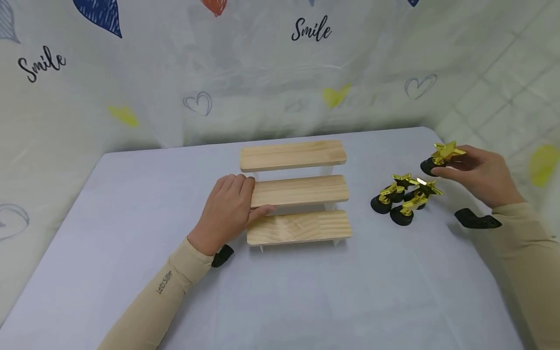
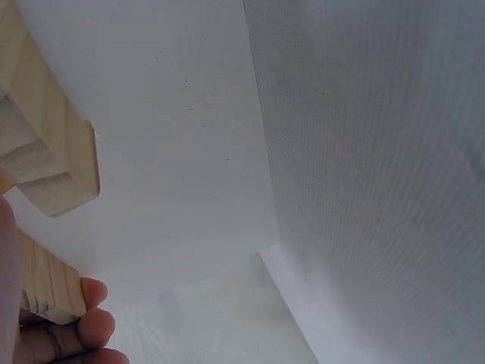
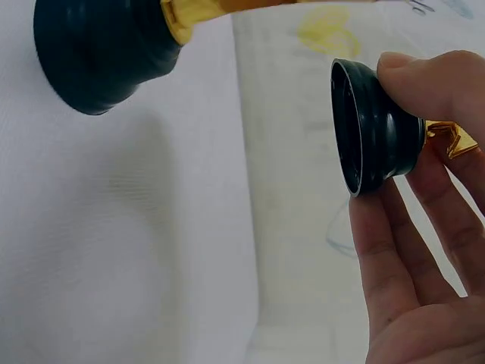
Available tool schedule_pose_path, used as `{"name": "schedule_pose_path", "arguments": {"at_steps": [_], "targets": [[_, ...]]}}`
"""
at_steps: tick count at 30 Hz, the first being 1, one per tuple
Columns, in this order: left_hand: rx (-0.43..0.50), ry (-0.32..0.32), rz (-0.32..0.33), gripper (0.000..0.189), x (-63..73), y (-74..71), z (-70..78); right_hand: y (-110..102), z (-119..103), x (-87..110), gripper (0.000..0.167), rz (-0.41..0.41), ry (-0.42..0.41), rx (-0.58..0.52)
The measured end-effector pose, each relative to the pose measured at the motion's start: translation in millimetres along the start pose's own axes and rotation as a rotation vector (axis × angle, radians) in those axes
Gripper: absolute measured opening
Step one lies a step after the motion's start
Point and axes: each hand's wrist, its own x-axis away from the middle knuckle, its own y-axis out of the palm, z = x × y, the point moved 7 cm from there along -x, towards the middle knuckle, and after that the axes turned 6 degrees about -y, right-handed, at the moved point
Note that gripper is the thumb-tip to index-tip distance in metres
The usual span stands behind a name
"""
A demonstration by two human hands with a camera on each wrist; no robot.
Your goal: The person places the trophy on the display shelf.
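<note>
Tiered pale-wood shelving (image 1: 302, 190) is gripped by the left hand (image 1: 228, 206). A black-based golden-star trophy (image 1: 444, 153) is pinched by the right hand (image 1: 487, 177).

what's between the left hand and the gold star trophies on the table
In the head view, the wooden stand the left hand grips, then a bare strip of white table before the trophies.

Perhaps four trophies (image 1: 408, 206) sit right of the tiered shelf (image 1: 302, 192).
</note>
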Motion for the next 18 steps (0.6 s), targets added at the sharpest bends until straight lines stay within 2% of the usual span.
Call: {"name": "schedule_pose_path", "arguments": {"at_steps": [4,12,18], "targets": [[0.001,0.010,0.019,0.077,-1.3,-1.2,0.7,-2.7,-8.3,2.8,0.040,0.008,-0.015,-0.012],[-0.003,0.002,0.018,0.077,0.1,-1.7,-0.8,3.6,-24.8,5.0,0.040,-0.018,-0.044,-0.013],[0.007,-0.010,0.011,0.076,0.3,-2.4,-1.6,5.1,-39.8,5.8,0.038,-0.002,-0.071,-0.026]]}}
